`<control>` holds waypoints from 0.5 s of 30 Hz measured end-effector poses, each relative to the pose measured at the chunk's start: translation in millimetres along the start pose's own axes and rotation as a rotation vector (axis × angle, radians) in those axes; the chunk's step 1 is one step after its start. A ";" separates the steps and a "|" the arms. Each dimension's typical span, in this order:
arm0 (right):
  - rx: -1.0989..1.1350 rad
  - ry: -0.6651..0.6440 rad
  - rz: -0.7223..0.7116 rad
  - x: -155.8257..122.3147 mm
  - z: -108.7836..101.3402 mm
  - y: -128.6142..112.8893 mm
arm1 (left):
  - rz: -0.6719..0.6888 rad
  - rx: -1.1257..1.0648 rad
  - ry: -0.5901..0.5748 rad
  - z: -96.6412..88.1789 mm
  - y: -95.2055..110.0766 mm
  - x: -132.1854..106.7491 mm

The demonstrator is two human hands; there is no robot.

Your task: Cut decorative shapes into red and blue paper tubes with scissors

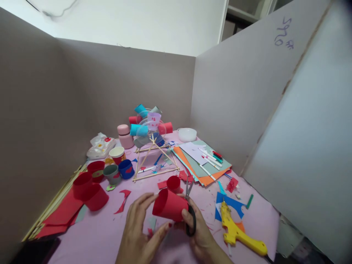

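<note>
My left hand (139, 229) and my right hand (200, 231) together hold a red paper cup (169, 208) lying on its side, its open mouth facing left. The left fingers curl round the cup's rim and underside. The right hand also grips black-handled scissors (189, 205), whose blades point up and away past the cup. A smaller red cup (173, 183) stands just behind. Beyond it stands a wheel model (150, 126) of coloured cups on a wooden stick frame.
A yellow glue gun (238, 233) lies at the right on the pink table cover (104, 234). Coloured paper sheets (205, 165) with several markers lie at the back right. Red, grey and blue cups (112, 172) stand at the left. Grey partition walls (41, 121) enclose the table.
</note>
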State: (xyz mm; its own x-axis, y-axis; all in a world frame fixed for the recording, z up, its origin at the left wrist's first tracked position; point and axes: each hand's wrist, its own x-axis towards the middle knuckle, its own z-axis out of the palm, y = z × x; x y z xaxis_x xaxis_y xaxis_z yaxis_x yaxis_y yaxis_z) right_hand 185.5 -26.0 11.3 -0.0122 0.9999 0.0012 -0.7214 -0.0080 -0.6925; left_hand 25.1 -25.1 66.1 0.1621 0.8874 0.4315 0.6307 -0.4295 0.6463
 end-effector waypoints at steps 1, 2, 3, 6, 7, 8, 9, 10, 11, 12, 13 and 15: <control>0.063 -0.005 0.036 0.3 -0.9 0.4 | -0.037 -0.074 0.012 1.9 -2.9 0.0; 0.112 -0.015 0.073 0.6 -1.4 0.6 | -0.068 -0.165 -0.007 3.7 -5.8 0.7; 0.142 -0.029 0.113 0.8 -1.3 0.7 | -0.091 -0.266 -0.054 5.2 -8.4 2.0; 0.168 -0.060 0.212 0.1 1.6 0.8 | -0.131 -0.522 -0.266 8.6 -11.4 7.6; 0.174 -0.066 0.239 -0.5 3.0 1.1 | -0.145 -0.571 -0.316 9.4 -10.5 9.4; 0.178 -0.073 0.262 -1.1 4.3 1.8 | -0.165 -0.607 -0.351 10.0 -8.9 10.9; 0.178 -0.085 0.287 -1.7 5.3 2.7 | -0.182 -0.638 -0.378 10.5 -6.9 12.2; 0.175 -0.101 0.315 -2.2 6.1 3.9 | -0.192 -0.659 -0.397 11.1 -4.8 13.0; 0.170 -0.118 0.345 -2.5 6.7 5.1 | -0.191 -0.668 -0.412 11.9 -3.1 13.4; 0.166 -0.130 0.363 -2.8 7.3 6.3 | -0.182 -0.665 -0.421 12.8 -2.1 13.4; 0.160 -0.135 0.372 -2.9 8.0 7.0 | -0.170 -0.655 -0.432 13.9 -1.9 13.0; 0.155 -0.128 0.356 -3.2 10.5 6.8 | -0.153 -0.663 -0.439 16.4 -4.1 10.8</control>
State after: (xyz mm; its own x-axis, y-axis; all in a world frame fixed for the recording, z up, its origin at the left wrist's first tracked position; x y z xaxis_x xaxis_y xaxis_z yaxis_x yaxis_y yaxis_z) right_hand 173.3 -29.3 14.2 -0.3587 0.9253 -0.1228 -0.7523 -0.3645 -0.5488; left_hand 36.7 -11.0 57.8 0.4806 0.8700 0.1105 0.1114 -0.1855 0.9763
